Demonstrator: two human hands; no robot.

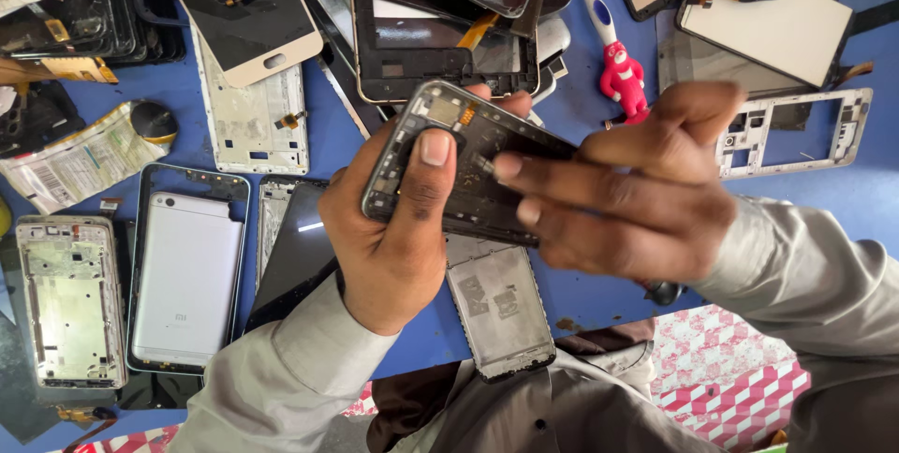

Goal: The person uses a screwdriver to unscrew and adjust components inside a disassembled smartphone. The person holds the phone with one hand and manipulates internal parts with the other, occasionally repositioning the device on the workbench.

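My left hand grips a dark phone frame with its inner side up, thumb pressed across it near the top. My right hand reaches in from the right, blurred, its fingertips touching the middle of the frame's inner surface. Directly below the held frame lies a grey phone back plate on the blue table.
Many phone parts cover the table: a silver phone back, a metal mid-frame at left, a white frame at right, a stack of screens at top, a white panel, a red toothbrush figure.
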